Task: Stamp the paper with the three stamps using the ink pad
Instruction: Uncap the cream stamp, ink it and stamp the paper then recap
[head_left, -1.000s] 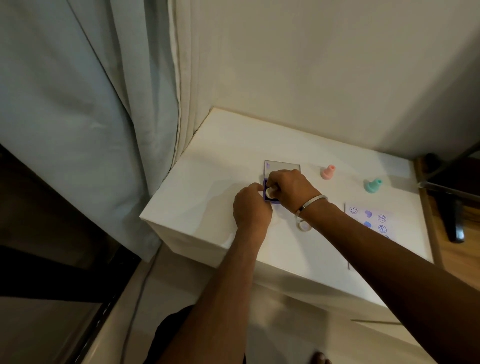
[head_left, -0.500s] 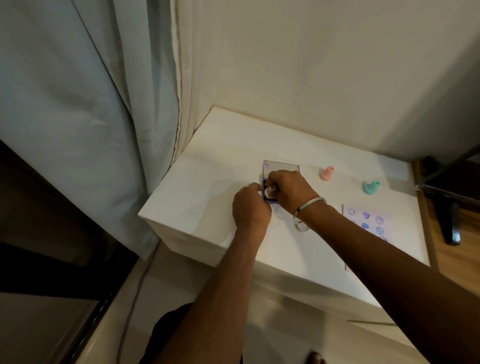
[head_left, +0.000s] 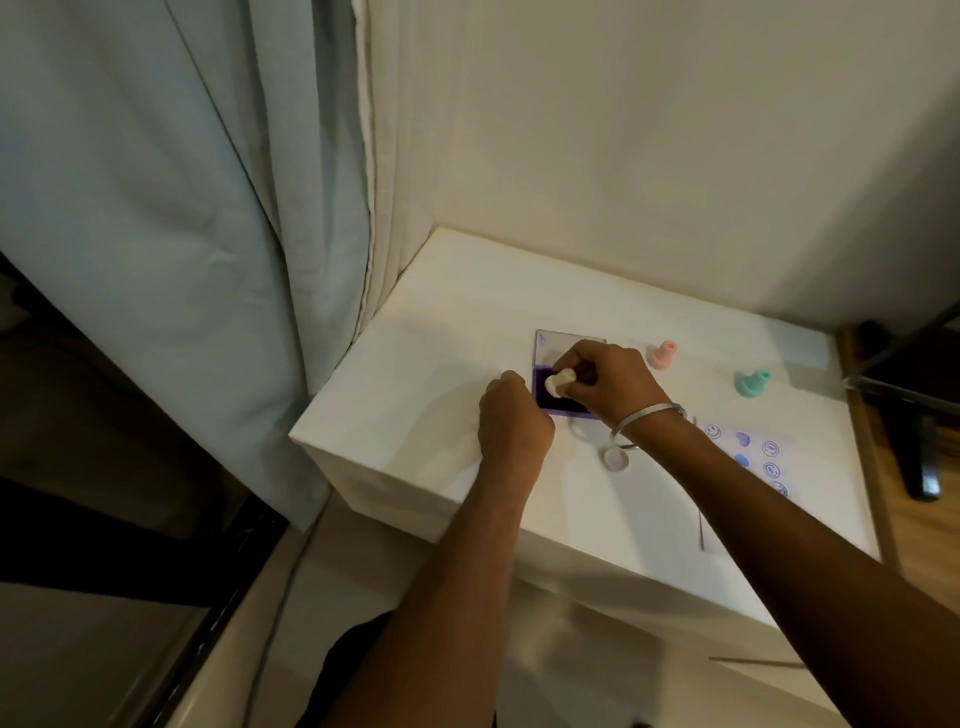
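The white stamp (head_left: 558, 383) has lifted and tilted over the ink pad (head_left: 550, 400).
Right hand (head_left: 610, 382) pinches it; left hand (head_left: 511, 418), fingers curled, steadies the pad's edge.

We see a cream-white stamp (head_left: 559, 383) over the dark purple ink pad (head_left: 558, 401), a pink stamp (head_left: 663, 355) and a teal stamp (head_left: 751, 383) on the white table (head_left: 457, 322), and pale paper (head_left: 748, 457) patterned with purple smileys and hearts.
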